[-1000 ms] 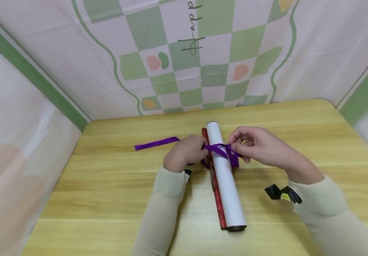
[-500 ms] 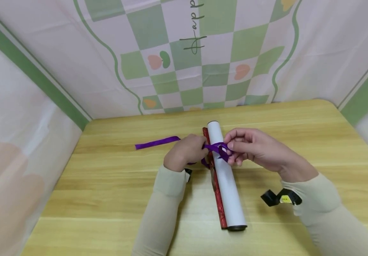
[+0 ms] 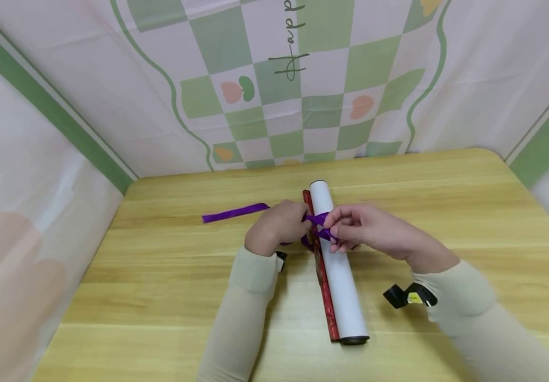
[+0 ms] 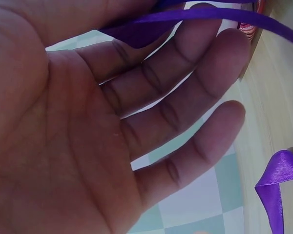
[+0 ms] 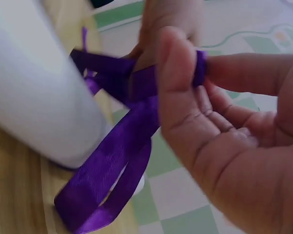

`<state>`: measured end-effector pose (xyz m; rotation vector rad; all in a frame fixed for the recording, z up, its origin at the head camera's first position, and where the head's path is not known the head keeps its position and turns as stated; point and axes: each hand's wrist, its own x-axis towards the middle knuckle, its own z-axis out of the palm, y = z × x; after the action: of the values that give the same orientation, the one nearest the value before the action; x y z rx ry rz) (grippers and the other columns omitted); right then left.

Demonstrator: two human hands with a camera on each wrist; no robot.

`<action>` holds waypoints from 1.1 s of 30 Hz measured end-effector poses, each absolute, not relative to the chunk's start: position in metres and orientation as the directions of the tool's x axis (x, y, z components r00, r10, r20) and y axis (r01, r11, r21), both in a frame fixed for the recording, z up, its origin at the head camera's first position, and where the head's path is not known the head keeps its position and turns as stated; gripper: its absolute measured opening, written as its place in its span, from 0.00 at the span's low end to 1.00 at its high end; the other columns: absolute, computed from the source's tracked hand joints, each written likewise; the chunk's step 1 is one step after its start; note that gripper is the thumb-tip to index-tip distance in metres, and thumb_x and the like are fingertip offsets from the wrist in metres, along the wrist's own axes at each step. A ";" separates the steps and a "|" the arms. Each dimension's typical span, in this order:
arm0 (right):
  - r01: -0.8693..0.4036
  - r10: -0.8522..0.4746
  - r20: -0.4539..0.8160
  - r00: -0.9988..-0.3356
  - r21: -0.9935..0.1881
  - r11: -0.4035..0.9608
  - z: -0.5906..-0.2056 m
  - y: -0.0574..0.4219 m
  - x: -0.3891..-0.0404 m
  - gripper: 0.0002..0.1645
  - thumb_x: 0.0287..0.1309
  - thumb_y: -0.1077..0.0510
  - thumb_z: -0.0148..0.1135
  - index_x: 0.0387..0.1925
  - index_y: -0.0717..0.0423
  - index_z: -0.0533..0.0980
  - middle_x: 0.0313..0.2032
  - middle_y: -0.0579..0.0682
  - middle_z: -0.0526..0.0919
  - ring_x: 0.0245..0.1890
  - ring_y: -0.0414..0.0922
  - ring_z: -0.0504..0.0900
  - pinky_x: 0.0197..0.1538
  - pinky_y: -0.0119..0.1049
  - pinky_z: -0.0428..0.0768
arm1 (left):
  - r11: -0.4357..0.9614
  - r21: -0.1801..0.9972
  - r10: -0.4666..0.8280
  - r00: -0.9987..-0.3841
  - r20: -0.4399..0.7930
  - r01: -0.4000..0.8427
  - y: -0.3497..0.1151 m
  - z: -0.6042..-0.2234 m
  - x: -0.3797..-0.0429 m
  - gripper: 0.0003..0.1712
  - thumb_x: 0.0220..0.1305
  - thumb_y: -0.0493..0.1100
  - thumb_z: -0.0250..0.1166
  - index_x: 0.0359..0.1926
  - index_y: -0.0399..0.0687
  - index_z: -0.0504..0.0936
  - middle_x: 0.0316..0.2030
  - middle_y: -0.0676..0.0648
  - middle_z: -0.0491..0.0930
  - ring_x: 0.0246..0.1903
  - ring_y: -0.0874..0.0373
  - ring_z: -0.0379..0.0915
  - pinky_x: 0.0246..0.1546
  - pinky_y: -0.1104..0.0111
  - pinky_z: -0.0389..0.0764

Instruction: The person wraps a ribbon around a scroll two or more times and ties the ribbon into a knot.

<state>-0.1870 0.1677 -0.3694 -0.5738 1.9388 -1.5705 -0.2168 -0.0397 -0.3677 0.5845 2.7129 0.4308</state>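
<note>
A white tube point(image 3: 343, 286) with a black end cap lies on the table beside a thin red patterned roll point(image 3: 328, 302). Across the tube's upper half runs a purple ribbon point(image 3: 319, 218), looped and crossed between my hands. My left hand point(image 3: 281, 225), left of the roll, pinches the ribbon between thumb and index finger; its other fingers are loosely bent in the left wrist view. Over the tube, my right hand point(image 3: 367, 228) pinches part of the ribbon between thumb and forefinger. In the right wrist view a ribbon loop point(image 5: 107, 170) hangs below that thumb.
The ribbon's loose tail point(image 3: 231, 213) stretches leftward over the wooden table point(image 3: 159, 286). A printed checkered cloth point(image 3: 274, 106) hangs behind the table's far edge. A black wrist camera point(image 3: 400, 295) juts from the right sleeve.
My right hand has moved left over the tube, drawing its part of the ribbon nearer to my left hand. The left hand stays almost still.
</note>
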 end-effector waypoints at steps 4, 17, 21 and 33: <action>-0.052 -0.617 -0.184 -0.765 -0.938 0.344 -0.375 0.162 -0.186 0.14 0.66 0.59 0.51 0.45 0.67 0.70 0.35 0.61 0.77 0.31 0.56 0.82 0.30 0.40 0.81 | 0.860 0.364 0.457 -0.857 -0.238 0.357 -0.040 -0.367 -0.217 0.10 0.68 0.45 0.52 0.31 0.50 0.76 0.23 0.50 0.73 0.18 0.60 0.67 0.18 0.70 0.68; -0.256 -0.473 -0.062 -0.879 -0.775 0.578 -0.383 0.158 -0.188 0.04 0.57 0.65 0.59 0.35 0.56 0.77 0.33 0.50 0.82 0.35 0.43 0.80 0.36 0.35 0.79 | 0.773 0.506 0.554 -0.796 -0.243 0.383 -0.041 -0.365 -0.217 0.09 0.68 0.46 0.53 0.37 0.50 0.78 0.27 0.52 0.78 0.24 0.61 0.71 0.26 0.72 0.71; -0.236 -0.449 -0.053 -0.892 -0.792 0.563 -0.379 0.158 -0.186 0.02 0.58 0.63 0.59 0.34 0.56 0.77 0.35 0.52 0.82 0.36 0.44 0.82 0.34 0.34 0.80 | 0.791 0.488 0.529 -0.813 -0.243 0.369 -0.043 -0.364 -0.217 0.09 0.68 0.45 0.53 0.36 0.49 0.78 0.23 0.51 0.74 0.21 0.61 0.67 0.22 0.72 0.68; -0.282 -0.543 -0.059 -0.838 -0.805 0.522 -0.379 0.154 -0.183 0.03 0.58 0.62 0.60 0.35 0.57 0.77 0.35 0.49 0.82 0.37 0.42 0.80 0.40 0.34 0.79 | 0.771 0.512 0.562 -0.783 -0.266 0.379 -0.043 -0.364 -0.219 0.09 0.66 0.47 0.55 0.36 0.49 0.80 0.27 0.52 0.78 0.26 0.60 0.70 0.27 0.72 0.71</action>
<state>-0.1833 0.1541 -0.3786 -0.6882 2.4627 -1.2218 -0.2188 -0.0434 -0.3644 0.7138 2.5574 0.6162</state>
